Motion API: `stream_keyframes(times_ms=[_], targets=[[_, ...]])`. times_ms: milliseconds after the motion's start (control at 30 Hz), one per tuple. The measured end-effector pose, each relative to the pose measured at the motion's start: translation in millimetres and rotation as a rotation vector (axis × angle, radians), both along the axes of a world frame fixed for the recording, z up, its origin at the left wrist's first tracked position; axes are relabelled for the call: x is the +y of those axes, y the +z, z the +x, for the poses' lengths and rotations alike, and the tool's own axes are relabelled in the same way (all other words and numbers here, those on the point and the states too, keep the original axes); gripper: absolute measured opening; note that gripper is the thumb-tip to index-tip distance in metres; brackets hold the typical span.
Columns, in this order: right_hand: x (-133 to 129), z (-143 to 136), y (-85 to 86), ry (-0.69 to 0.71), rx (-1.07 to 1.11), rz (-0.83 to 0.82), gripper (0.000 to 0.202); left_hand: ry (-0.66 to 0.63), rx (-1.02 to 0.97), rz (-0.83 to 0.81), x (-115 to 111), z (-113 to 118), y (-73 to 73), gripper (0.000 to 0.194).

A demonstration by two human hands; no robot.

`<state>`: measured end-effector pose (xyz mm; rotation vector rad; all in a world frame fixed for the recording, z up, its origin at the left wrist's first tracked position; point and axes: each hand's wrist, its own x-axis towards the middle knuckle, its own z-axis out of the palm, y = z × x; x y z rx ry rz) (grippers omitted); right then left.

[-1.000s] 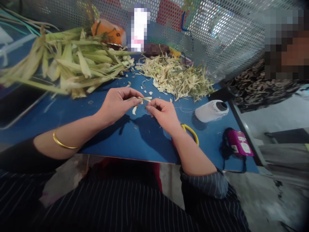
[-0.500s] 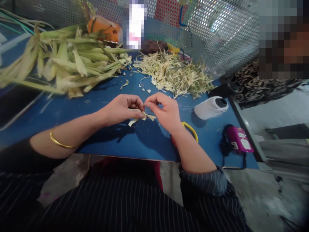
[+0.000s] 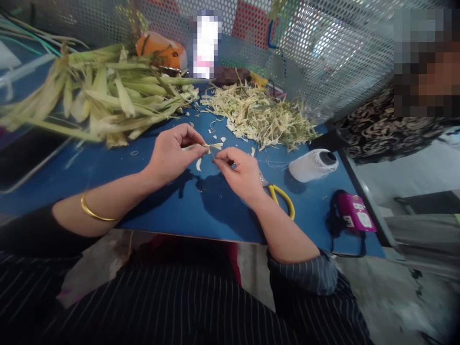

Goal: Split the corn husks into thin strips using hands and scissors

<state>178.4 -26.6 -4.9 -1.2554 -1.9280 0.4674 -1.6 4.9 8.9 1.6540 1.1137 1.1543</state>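
Note:
Thumb and fingers of my left hand [image 3: 174,149] pinch a small pale husk piece [image 3: 215,145], whose ends stick out past the fingertips. Just to the right, my right hand [image 3: 239,171] is closed in a pinch near the husk piece; a thin strand seems to run to its fingertips, too fine to make out clearly. Both hands are above the blue table [image 3: 161,211]. A white thread cone [image 3: 312,165] lies on its side to the right, with fine thread trailing from it toward my right hand.
Long green husks [image 3: 108,96] are heaped at the back left, shredded strips [image 3: 266,112] at the back middle. Yellow-handled scissors [image 3: 291,203] lie beside my right wrist. A magenta device [image 3: 357,212] sits near the right edge. A person in patterned clothing [image 3: 391,124] is at the right.
My left hand has turned and risen slightly with the husk piece. My right hand has moved a little lower, and the fingertips are farther apart. More of the scissors shows.

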Motion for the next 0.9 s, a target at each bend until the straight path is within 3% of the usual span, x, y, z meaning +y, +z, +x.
stream_keyframes(times_ms=[133, 200, 367, 433, 533, 667, 800, 900], targets=[[-5, -1, 4.8, -0.009, -0.293, 0.248, 0.018, 0.062, 0.103, 0.058, 0, 0, -6.0, 0.01], [-5, 0, 7.5, -0.003, -0.34, 0.296, 0.019, 0.02, 0.167, 0.059, 0, 1, -8.7, 0.01], [2, 6, 7.1, 0.019, -0.131, 0.168, 0.017, -0.358, 0.138, -0.149, -3, 1, -5.3, 0.009], [6, 8, 3.6, 0.034, -0.002, 0.028, 0.013, -0.415, 0.102, -0.21, -4, 1, -1.9, 0.013], [12, 10, -2.2, 0.02, 0.149, -0.173, 0.009, -0.356, 0.014, -0.236, -3, 1, -0.3, 0.017], [11, 8, -4.4, -0.012, 0.197, -0.284, 0.014, -0.145, -0.1, -0.18, 1, 2, -4.9, 0.019], [2, 2, -0.8, 0.014, 0.114, -0.147, 0.013, 0.028, -0.024, -0.084, 5, 1, -8.2, 0.017], [-2, 1, 3.0, 0.024, -0.056, 0.067, 0.015, 0.024, 0.12, -0.02, 5, -1, -8.0, 0.013]])
